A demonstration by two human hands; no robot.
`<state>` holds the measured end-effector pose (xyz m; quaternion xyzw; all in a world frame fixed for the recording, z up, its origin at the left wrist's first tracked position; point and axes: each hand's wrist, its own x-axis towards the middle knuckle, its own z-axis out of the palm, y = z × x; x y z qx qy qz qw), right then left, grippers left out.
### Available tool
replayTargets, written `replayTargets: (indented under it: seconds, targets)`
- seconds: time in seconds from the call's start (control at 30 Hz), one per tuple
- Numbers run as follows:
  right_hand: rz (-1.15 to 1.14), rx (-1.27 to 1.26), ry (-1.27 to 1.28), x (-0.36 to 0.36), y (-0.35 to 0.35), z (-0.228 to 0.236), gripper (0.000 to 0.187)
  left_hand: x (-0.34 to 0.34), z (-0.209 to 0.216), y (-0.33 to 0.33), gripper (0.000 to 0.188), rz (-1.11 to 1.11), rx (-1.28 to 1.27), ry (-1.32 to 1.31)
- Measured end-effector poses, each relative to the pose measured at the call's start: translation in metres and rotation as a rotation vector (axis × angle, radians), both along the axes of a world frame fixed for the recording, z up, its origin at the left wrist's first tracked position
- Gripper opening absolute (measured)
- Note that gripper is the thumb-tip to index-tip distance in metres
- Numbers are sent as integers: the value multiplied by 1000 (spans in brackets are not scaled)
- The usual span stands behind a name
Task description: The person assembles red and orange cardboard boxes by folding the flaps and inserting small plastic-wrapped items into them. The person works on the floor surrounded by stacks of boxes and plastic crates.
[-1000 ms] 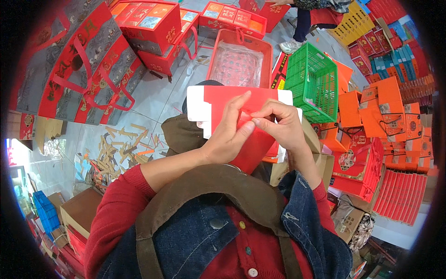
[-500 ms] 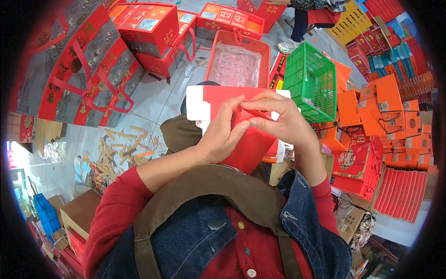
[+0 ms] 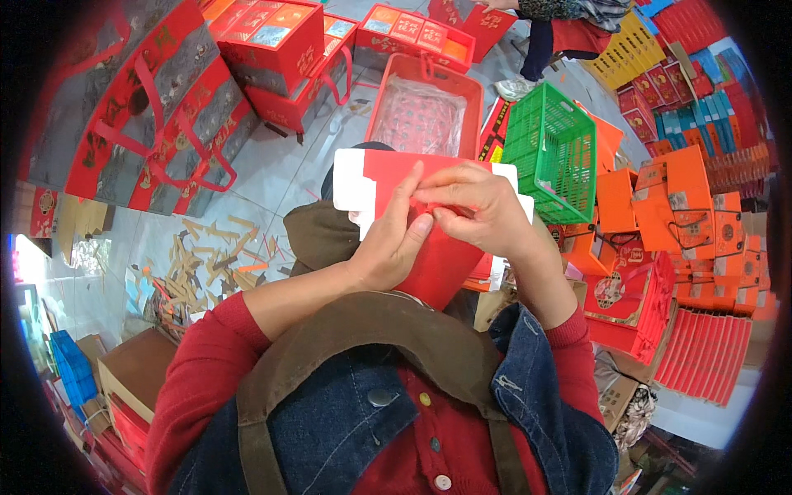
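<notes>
Tiled floor (image 3: 285, 177) behind; left hand (image 3: 394, 227) and right hand (image 3: 491, 210) partly hide red card (image 3: 437, 268); whether either grip pinches, I cannot tell.

one red card piece (image 3: 450, 264) was observed to the lower left of the green crate (image 3: 569, 202) in view. white flaps (image 3: 353, 183) projected at its left and right edges, the right side toward the crate. its middle was partly hidden; folding there remained unconfirmed.
</notes>
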<state>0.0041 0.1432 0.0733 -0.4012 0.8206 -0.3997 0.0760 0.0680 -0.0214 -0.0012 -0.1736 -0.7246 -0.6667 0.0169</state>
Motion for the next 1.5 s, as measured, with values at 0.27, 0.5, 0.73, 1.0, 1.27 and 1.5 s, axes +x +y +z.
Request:
replayTargets:
  seconds: [0.27,0.5,0.73,1.0,1.27,1.5]
  targets:
    - [-273,-92,-63,21,5,-14,30,1,4,-4,56,-6,92,-71]
    - [-235,-118,-407,10,18,-4,26,0,-2,-1,54,-85,140,-179]
    - [-41,-127,-405,1,20,-2,25,4,21,-5,52,-55,-22,-88]
    - [-73,-257,-491,7,16,-10,21,3,-4,7,49,-73,235,-115]
    - [-533,-657,-441,21,52,-47,9,-3,1,-2,34,-74,105,-110]
    - [-573,-605,-185,55,46,-60,5,-2,0,-7,29,-72,116,-115]
